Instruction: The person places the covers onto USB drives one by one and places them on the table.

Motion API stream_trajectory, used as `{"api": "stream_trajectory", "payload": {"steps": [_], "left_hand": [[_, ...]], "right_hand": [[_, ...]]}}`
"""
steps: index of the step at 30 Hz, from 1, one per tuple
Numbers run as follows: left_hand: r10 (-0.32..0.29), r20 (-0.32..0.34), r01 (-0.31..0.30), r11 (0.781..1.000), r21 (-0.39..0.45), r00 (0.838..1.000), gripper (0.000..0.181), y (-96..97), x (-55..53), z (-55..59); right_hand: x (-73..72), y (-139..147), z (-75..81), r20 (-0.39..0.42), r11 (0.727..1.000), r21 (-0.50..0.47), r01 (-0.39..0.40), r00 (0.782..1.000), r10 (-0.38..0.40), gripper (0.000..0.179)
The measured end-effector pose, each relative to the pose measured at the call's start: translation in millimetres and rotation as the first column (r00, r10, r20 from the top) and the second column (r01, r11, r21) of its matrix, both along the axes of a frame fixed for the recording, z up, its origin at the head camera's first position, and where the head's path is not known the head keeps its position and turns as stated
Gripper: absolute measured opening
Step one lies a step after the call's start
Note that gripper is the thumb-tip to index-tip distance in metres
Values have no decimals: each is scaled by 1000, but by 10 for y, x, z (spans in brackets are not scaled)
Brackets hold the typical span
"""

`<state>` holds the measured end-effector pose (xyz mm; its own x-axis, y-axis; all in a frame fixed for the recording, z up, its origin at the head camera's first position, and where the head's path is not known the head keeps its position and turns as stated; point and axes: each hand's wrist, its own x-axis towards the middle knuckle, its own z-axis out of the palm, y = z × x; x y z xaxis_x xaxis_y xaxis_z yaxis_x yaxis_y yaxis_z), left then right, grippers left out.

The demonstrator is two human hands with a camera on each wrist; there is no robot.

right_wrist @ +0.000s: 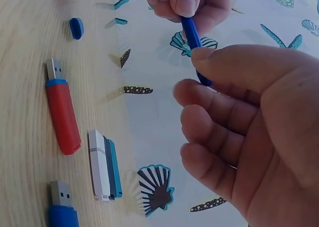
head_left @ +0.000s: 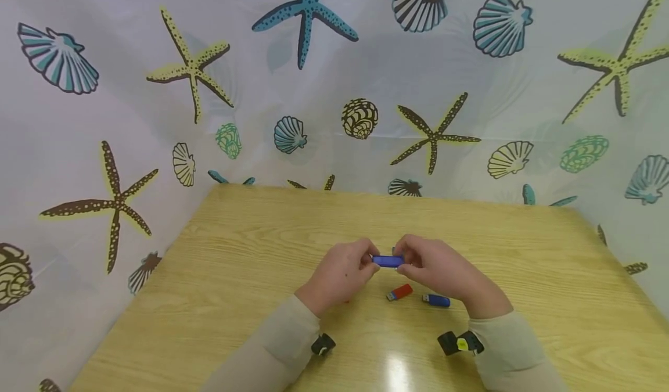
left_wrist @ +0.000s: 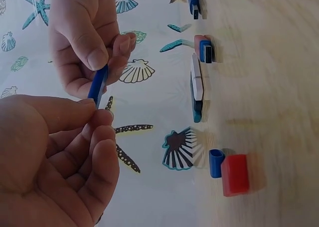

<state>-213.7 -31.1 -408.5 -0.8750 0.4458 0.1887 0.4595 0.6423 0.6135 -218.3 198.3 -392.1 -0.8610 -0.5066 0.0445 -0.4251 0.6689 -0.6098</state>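
Pinching a blue stick [head_left: 388, 261] in the fingers of left hand [head_left: 342, 270] and right hand [head_left: 436, 267], holding it over the worktop [head_left: 251, 252]. Showing a blue cap [right_wrist: 76, 28] lying there in both wrist views, but hiding it in the head view.

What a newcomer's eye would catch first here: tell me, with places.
Probably the slim blue stick, pinched between the left hand and the right hand above the wooden table. Next, the red USB stick, lower in the head view, and the big blue starfish printed on the cloth behind.
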Motion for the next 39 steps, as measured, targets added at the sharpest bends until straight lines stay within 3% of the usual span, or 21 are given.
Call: {"api": "stream_trajectory", "payload": {"steps": [8,13,24,31,39], "left_hand": [[1,14,-1,1000,-11,1000,19,10,-3,-7],[16,-24,-17,999,-46,1000,21,12,-9,-15],[22,-55,-26,996,-83,998,16,2,-1,-23],[23,-52,-27,996,-84,998,16,2,0,-17],[21,-50,-26,996,-89,999,15,-4,-9,-14]], "right_hand": [[-16,-1,5,-76,995,91,42,996,-35,14],[-29,81,-11,-85,982,151,115,991,-103,13],[-57,155,-103,-4,948,281,147,988,-152,12],[-86,167,-180,57,939,302,166,980,-192,13],[-114,166,-240,74,928,342,146,981,-181,15]]}}
